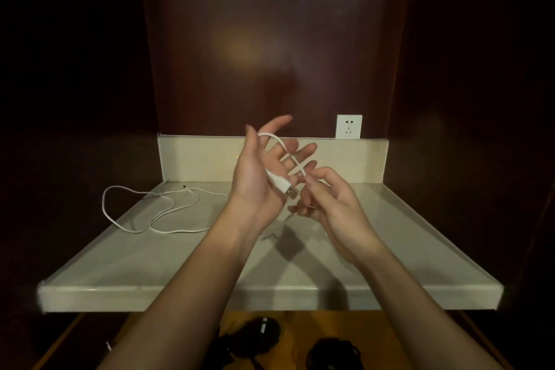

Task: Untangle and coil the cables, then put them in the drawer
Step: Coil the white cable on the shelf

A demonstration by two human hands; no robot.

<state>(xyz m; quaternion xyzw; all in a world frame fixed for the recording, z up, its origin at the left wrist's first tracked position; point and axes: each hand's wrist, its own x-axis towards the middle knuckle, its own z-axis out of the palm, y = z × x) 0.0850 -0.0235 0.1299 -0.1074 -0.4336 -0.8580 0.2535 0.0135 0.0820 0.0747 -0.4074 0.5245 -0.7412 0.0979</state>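
Observation:
A white cable point(156, 213) trails in loose loops over the left part of the pale counter point(150, 276). Its USB plug end point(285, 188) lies across the palm of my left hand point(258, 177), which is raised with fingers spread and straight. From the plug the cord arcs up over my left fingers and comes down to my right hand point(333, 204), whose thumb and forefinger pinch it just right of the plug. Below the counter's front edge an open drawer point(387, 327) with a wooden bottom holds two coiled black cables point(255, 336).
A white wall socket point(348, 127) sits on the dark wooden back panel above the counter's low backsplash. Dark wooden walls close in on both sides. The second black coil point(333, 353) lies in the drawer's right part.

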